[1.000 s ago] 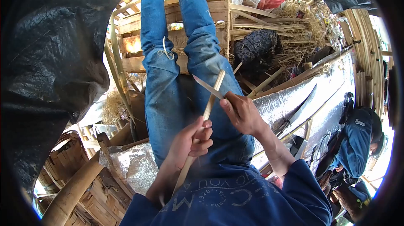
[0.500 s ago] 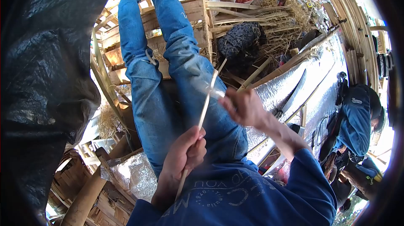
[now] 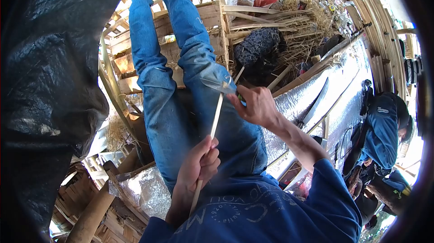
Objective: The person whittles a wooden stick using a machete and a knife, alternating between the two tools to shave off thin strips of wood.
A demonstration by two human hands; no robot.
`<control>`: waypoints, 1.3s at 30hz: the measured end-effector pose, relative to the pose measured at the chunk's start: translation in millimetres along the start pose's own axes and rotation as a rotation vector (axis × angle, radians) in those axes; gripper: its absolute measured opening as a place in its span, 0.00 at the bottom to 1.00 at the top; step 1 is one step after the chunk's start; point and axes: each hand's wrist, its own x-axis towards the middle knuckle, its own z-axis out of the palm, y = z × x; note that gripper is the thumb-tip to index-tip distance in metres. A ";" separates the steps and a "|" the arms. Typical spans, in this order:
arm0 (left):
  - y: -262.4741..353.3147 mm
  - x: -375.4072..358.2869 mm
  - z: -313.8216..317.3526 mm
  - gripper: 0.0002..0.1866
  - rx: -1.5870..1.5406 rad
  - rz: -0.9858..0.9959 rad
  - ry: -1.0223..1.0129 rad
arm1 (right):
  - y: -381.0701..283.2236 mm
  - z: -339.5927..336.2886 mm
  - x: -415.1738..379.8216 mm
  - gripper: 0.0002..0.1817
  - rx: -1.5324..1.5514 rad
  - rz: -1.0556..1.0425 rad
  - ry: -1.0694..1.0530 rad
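Note:
My left hand (image 3: 199,161) is closed around a thin pale bamboo strip (image 3: 218,115), which runs upward over my jeans-clad thigh. In my right hand (image 3: 257,105) is a knife, its handle mostly hidden by the fingers. The knife blade (image 3: 216,84) points left and lies across the upper part of the strip. A small curl of shaving shows where blade and strip meet. Past the blade, the strip's far end reaches toward a black bundle (image 3: 257,46).
A long curved blade (image 3: 316,100) rests on a silver foil sheet (image 3: 348,89) at the right. Beyond it sits another person in blue (image 3: 379,130). Split bamboo and straw (image 3: 307,21) lie ahead, and a black plastic sheet (image 3: 49,84) hangs at the left.
My right hand and the knife have shifted slightly; the blade, blurred before, now shows clearly across the strip. My left hand keeps its hold in nearly the same place.

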 end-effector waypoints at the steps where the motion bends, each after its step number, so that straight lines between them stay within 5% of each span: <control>1: -0.6 -4.8 1.4 0.14 0.010 -0.004 -0.016 | -8.3 -5.7 -5.3 0.23 0.028 -0.029 -0.044; 11: -2.8 -10.0 7.2 0.15 -0.010 -0.024 -0.006 | -18.9 -11.6 -13.3 0.24 0.087 -0.146 -0.101; 12: -3.4 -12.8 7.9 0.15 0.016 -0.040 0.002 | 16.1 8.6 -2.9 0.25 0.024 -0.091 0.120; 14: 0.4 -5.0 3.4 0.15 0.006 -0.042 -0.014 | 22.7 4.0 -0.4 0.25 0.001 -0.054 -0.050; 17: -0.2 -10.7 11.1 0.15 0.005 -0.055 0.003 | -8.6 -5.8 -14.1 0.26 0.079 -0.099 -0.048; 20: -2.3 -7.8 6.5 0.15 0.045 -0.034 0.054 | 46.5 7.8 0.9 0.26 -0.004 -0.178 0.089; 22: 5.8 -0.1 1.6 0.15 -0.030 0.002 -0.033 | 20.3 5.5 -1.2 0.26 -0.011 0.017 -0.011; 25: 0.3 -9.5 7.7 0.15 -0.036 -0.029 0.002 | -7.0 2.1 -21.7 0.25 0.105 -0.217 -0.030; 28: -5.1 1.6 4.0 0.15 -0.119 -0.073 0.035 | 23.3 14.1 -0.8 0.25 0.026 -0.040 -0.002; 32: -4.1 -3.3 0.9 0.15 -0.055 -0.042 -0.011 | -13.1 1.2 -18.7 0.23 0.098 -0.209 -0.114; 33: -5.4 0.1 1.0 0.15 -0.105 -0.056 0.001 | 9.4 14.9 -4.4 0.23 -0.035 -0.084 0.107; 37: 0.0 0.6 -2.6 0.15 -0.065 -0.047 0.010 | 6.2 9.4 -7.6 0.24 0.064 -0.024 -0.001; 39: -2.6 -8.3 6.3 0.15 -0.046 -0.072 0.021 | 1.4 13.8 -12.2 0.25 0.068 -0.155 0.091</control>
